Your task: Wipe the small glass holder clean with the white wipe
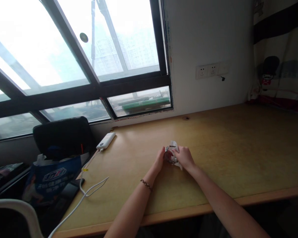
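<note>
Your left hand [160,159] and right hand [185,157] meet mid-desk [238,148], both closed around a pair of glasses [170,154] with a white cloth [176,158] under the right fingers; exact finger grip too small to resolve; glasses sit well toward you from the window [76,59], just off the desktop or touching it, can't tell which; white power bank [106,140] lies left of the glasses near the desk's back-left corner, its white cable [89,190] trailing over the front-left edge; wall sockets [208,70] above the desk, right of the window.
</note>
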`<state>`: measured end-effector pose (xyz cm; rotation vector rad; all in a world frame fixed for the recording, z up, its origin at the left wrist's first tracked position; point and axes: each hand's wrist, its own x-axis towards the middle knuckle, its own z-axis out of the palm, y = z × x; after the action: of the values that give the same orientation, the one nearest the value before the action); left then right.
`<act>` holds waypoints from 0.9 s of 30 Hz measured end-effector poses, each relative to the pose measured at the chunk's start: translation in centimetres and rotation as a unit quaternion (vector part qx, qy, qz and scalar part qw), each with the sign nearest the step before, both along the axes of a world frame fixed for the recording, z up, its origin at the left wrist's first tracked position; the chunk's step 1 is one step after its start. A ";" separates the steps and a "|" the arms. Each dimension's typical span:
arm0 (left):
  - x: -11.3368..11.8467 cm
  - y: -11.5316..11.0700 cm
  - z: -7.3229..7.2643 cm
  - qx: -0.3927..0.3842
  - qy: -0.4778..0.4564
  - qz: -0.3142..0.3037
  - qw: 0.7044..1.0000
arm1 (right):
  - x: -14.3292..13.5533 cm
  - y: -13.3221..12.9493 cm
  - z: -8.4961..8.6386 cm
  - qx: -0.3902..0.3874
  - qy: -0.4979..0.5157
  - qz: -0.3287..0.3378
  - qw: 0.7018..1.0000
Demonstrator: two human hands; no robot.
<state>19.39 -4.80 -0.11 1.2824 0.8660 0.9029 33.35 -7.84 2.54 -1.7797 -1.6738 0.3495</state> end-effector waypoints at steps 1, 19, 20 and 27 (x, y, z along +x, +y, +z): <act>0.2 -0.1 0.1 0.002 -0.014 -0.002 1.000 | 0.0 0.1 -0.1 -0.005 0.010 -0.029 1.000; 0.5 -0.8 0.3 0.029 0.051 0.041 0.997 | 1.1 0.9 0.1 -0.028 0.046 0.021 0.998; 0.4 -0.7 0.2 0.016 0.053 0.033 0.998 | 1.2 0.8 0.4 -0.018 0.038 0.041 0.998; -0.3 -0.6 0.8 -0.059 0.088 -0.023 0.994 | 1.6 -0.4 1.9 0.039 0.003 0.181 0.983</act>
<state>19.05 -5.42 0.66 1.2873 1.0074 0.6992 34.97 -8.20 4.40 -1.4118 -1.9795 0.4408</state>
